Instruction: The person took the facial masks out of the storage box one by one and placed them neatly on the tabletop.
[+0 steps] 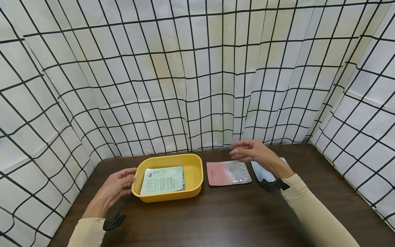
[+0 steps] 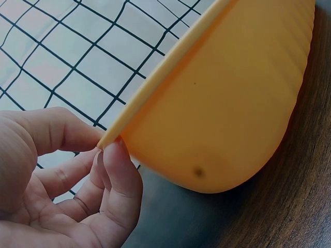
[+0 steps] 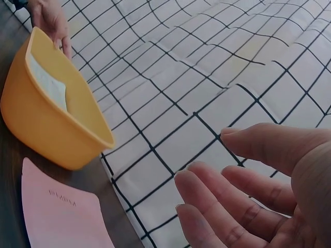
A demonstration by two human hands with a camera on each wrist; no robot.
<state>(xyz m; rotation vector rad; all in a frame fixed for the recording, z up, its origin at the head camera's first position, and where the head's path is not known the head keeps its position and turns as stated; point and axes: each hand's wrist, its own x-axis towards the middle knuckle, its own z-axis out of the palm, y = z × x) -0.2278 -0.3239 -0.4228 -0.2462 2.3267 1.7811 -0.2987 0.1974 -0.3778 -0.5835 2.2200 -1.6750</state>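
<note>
A yellow plastic basin (image 1: 195,171) stands on the table, with a pale green printed sachet (image 1: 163,180) lying inside it on top of something colourful, mostly hidden. At the basin's left end my left hand (image 1: 118,185) pinches the rim between thumb and fingers, as the left wrist view (image 2: 77,181) shows. My right hand (image 1: 254,154) is raised above the table with fingers loosely extended and nothing in them. Below and left of it lies a pink and silver sachet (image 1: 228,173). A light blue sachet (image 1: 262,171) is partly covered by the right hand and wrist.
The dark brown wooden table (image 1: 197,223) ends at the back against a white curtain (image 1: 197,103) with a black grid. The same cloth hangs at both sides. Black bands sit on both wrists.
</note>
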